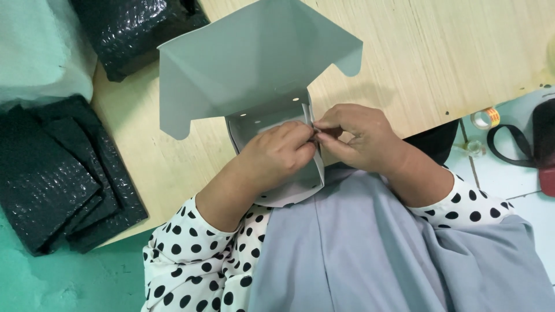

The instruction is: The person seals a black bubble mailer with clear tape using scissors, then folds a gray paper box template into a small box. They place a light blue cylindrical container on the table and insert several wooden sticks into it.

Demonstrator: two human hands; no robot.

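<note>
Resting partly on the desk (404, 52) edge and partly over the person's lap, the grey cardboard box (254, 63) sits directly under and ahead of both hands. Its wide lid with rounded side flaps stands open away from the body, while the lower body of the box lies beneath the hands.

Left hand (280, 155): fingers curled nearly closed, fingertips pinching the thin upright edge of the box's right wall. Right hand (361, 137): likewise nearly closed, thumb and fingers pinching the same edge from the other side. The two sets of fingertips touch at this edge.

Box material is smooth, matt, thin card, creased into flat panels; small holes show along the fold at the lid's base. Desk surface is pale wood-grain laminate.

Black bubble-wrap pouches (58, 179), glossy and dimpled, are stacked at the desk's left edge; another black bubble-wrap bundle (136, 29) lies at the far left of the desk. A tape roll (485, 118) lies on the floor to the right.
</note>
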